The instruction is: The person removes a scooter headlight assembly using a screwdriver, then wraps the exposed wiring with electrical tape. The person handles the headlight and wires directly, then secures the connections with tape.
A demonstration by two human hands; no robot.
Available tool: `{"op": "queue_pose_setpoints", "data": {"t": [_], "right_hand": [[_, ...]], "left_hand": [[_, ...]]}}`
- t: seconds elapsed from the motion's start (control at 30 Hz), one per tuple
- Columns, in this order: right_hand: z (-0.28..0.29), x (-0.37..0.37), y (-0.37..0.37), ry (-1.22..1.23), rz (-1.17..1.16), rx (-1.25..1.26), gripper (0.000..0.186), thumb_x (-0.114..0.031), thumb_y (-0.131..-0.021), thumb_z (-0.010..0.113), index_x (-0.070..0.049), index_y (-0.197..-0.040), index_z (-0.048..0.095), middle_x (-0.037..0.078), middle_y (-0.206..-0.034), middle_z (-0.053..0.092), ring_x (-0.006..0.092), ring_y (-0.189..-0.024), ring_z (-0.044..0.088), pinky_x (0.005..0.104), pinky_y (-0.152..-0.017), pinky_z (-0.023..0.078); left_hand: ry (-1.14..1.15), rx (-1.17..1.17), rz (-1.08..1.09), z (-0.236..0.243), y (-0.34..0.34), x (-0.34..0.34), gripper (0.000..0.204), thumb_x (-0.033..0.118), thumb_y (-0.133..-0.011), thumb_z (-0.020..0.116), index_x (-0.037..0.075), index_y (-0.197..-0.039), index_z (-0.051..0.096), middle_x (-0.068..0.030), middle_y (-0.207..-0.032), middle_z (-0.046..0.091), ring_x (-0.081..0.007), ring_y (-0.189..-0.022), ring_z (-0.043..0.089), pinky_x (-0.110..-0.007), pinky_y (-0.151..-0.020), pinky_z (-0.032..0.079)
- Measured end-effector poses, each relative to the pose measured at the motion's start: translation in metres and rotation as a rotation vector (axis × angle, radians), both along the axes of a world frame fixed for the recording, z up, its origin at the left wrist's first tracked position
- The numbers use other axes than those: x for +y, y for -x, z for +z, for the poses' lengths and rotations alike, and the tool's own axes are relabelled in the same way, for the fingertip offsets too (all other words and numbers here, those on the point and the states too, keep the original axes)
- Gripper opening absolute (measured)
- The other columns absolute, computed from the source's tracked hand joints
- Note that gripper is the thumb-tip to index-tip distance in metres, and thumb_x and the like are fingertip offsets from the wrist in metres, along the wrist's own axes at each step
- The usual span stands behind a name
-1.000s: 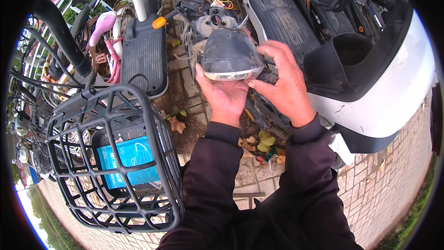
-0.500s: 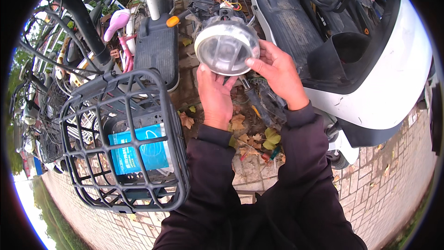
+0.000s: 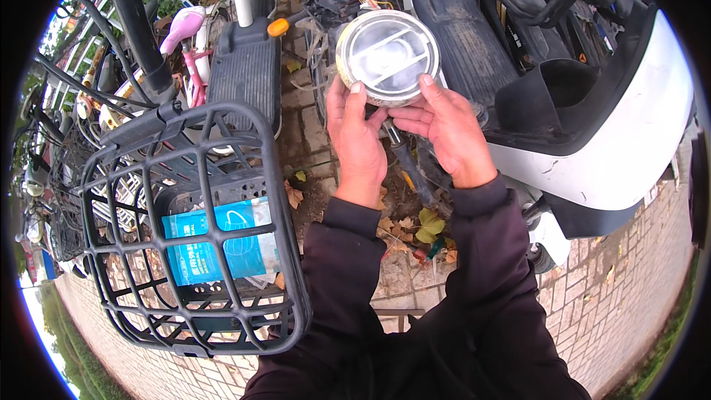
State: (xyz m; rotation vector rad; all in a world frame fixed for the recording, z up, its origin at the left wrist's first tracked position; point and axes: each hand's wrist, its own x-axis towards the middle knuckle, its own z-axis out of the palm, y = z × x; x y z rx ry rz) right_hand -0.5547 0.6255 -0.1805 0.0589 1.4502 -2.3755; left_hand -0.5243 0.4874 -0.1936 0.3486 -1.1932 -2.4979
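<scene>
A round headlight with a clear lens, two pale bars across its face and a light rim is between my hands. My left hand grips its lower left edge, with the thumb up against the rim. On the lower right, my right hand has its thumb on the rim and its fingers curled underneath. The lens faces up toward me; the back of the headlight is hidden. Beyond it lie loose coloured wires and dark parts of a stripped vehicle.
A black basket holding a blue packet stands to my left. To the right is a white scooter body with a dark footboard. A ribbed footboard and a pink saddle are farther left. Leaves lie on the paving.
The headlight has moved right and slightly up, and its lens has turned to face me more squarely. My left hand has shifted right with it; my right hand now holds it from lower down.
</scene>
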Motion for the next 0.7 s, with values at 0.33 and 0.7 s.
{"op": "queue_pose_setpoints", "data": {"t": [0.33, 0.7], "right_hand": [[-0.015, -0.003, 0.007, 0.243, 0.045, -0.164, 0.055, -0.047, -0.114, 0.054, 0.004, -0.133, 0.060, 0.020, -0.121, 0.074, 0.0261, -0.111, 0.074, 0.0452, -0.101, 0.062], [-0.020, -0.012, 0.001, 0.383, 0.004, -0.230, 0.055, -0.047, -0.115, 0.050, 0.004, -0.134, 0.058, 0.022, -0.120, 0.072, 0.0294, -0.105, 0.074, 0.0498, -0.102, 0.062]], "left_hand": [[-0.125, 0.030, 0.007, -0.007, 0.007, 0.000, 0.059, 0.023, -0.107, 0.067, -0.001, -0.157, 0.047, -0.0132, -0.148, 0.061, -0.0222, -0.127, 0.062, -0.040, -0.100, 0.054], [-0.194, 0.021, 0.033, -0.008, 0.007, 0.001, 0.057, 0.003, -0.100, 0.074, -0.006, -0.151, 0.049, -0.0154, -0.138, 0.068, -0.0178, -0.112, 0.069, -0.033, -0.094, 0.056]]}}
